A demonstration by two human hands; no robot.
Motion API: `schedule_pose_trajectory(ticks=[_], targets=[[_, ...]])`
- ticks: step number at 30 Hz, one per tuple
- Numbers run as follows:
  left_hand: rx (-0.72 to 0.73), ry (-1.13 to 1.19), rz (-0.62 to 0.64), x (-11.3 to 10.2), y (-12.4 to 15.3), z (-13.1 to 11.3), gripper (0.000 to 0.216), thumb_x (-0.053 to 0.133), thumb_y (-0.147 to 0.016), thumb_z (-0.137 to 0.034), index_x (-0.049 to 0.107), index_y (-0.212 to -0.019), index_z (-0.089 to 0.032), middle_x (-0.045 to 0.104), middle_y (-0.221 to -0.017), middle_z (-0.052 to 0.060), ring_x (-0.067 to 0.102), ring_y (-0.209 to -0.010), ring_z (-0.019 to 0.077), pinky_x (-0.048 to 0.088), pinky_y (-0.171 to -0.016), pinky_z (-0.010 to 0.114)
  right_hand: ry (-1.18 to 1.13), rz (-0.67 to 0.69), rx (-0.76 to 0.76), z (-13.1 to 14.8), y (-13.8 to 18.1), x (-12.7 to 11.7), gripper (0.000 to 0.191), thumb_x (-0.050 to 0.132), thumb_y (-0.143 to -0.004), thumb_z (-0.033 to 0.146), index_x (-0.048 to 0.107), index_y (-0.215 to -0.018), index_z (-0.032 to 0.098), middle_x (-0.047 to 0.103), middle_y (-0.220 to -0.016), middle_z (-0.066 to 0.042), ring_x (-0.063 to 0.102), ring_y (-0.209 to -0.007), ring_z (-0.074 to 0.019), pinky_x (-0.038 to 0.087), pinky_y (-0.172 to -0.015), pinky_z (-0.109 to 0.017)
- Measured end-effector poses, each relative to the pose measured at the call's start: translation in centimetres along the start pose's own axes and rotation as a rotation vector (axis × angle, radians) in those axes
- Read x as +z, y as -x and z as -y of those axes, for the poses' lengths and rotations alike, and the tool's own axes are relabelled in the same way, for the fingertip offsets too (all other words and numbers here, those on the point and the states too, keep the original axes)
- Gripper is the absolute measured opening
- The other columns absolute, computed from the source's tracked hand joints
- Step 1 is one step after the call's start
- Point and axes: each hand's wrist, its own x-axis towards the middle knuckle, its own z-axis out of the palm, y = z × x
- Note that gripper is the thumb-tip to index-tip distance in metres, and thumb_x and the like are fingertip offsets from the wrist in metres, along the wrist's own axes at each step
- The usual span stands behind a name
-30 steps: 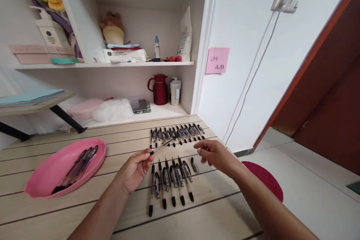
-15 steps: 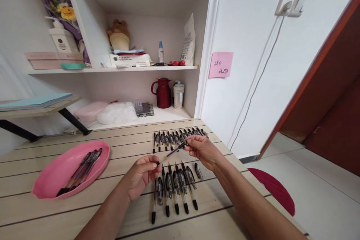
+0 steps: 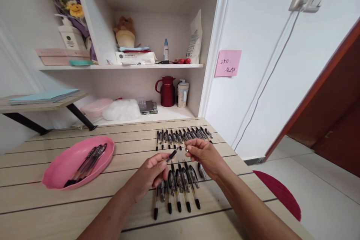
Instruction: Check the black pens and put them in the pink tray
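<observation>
Between the fingers of my left hand point(image 3: 153, 172) is a pen point(image 3: 172, 156), its black grip and thin tip slanting up to the right. My right hand point(image 3: 202, 155) is just right of that tip, thumb and fingers pinched on a small shiny piece point(image 3: 187, 150) whose kind I cannot make out. Below both hands lies a row of pens point(image 3: 178, 195), tips away from me, with cap-like clip pieces between them. One loose clip piece point(image 3: 201, 171) rests at the row's right end. Farther back is a second row of pens and clip pieces point(image 3: 182, 135).
A pink oval bowl point(image 3: 111, 146) with several pens point(image 3: 91, 159) stands on the left of the slatted table point(image 3: 92, 221). Behind the table, a shelf holds a red jug point(image 3: 167, 92), a cup point(image 3: 182, 93) and a white bag point(image 3: 122, 111). A small raised stand point(image 3: 56, 105) is at left.
The pen was stretched between both hands; now only my left hand holds it, nearer its grip. My right hand is apart from the pen. The view has shifted slightly left.
</observation>
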Motion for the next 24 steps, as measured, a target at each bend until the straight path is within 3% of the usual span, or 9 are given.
schedule_pose_trajectory(ticks=[5, 18, 24], targets=[[-0.015, 0.004, 0.008, 0.5, -0.2, 0.2, 0.044, 0.049, -0.077, -0.039, 0.047, -0.115, -0.017, 0.051, -0.056, -0.004, 0.024, -0.036, 0.0012, 0.011, -0.035, 0.016, -0.029, -0.134, -0.111, 0.3, 0.0, -0.3, 0.027, 0.071, -0.059, 0.027, 0.061, -0.083, 0.018, 0.063, -0.072, 0.0, 0.055, -0.062, -0.0083, 0.039, -0.051, -0.019], [-0.03, 0.048, 0.005, 0.8, -0.3, 0.6, 0.044, 0.053, -0.074, -0.04, 0.051, -0.111, -0.017, 0.052, -0.055, -0.003, 0.024, -0.036, 0.0017, 0.014, -0.036, 0.016, 0.053, -0.079, -0.144, -0.1, 0.7, 1.1, 0.031, 0.07, -0.058, 0.034, 0.06, -0.081, 0.017, 0.062, -0.071, -0.003, 0.056, -0.061, -0.0128, 0.042, -0.051, -0.023], [-0.012, 0.015, 0.017, 1.1, -0.2, 0.2, 0.044, 0.05, -0.077, -0.038, 0.049, -0.115, -0.016, 0.051, -0.055, -0.003, 0.024, -0.037, 0.0017, 0.013, -0.037, 0.017, 0.107, -0.041, -0.152, 0.0, 1.0, 1.5, 0.03, 0.068, -0.061, 0.029, 0.058, -0.087, 0.018, 0.06, -0.071, -0.001, 0.054, -0.062, -0.0115, 0.04, -0.052, -0.023]])
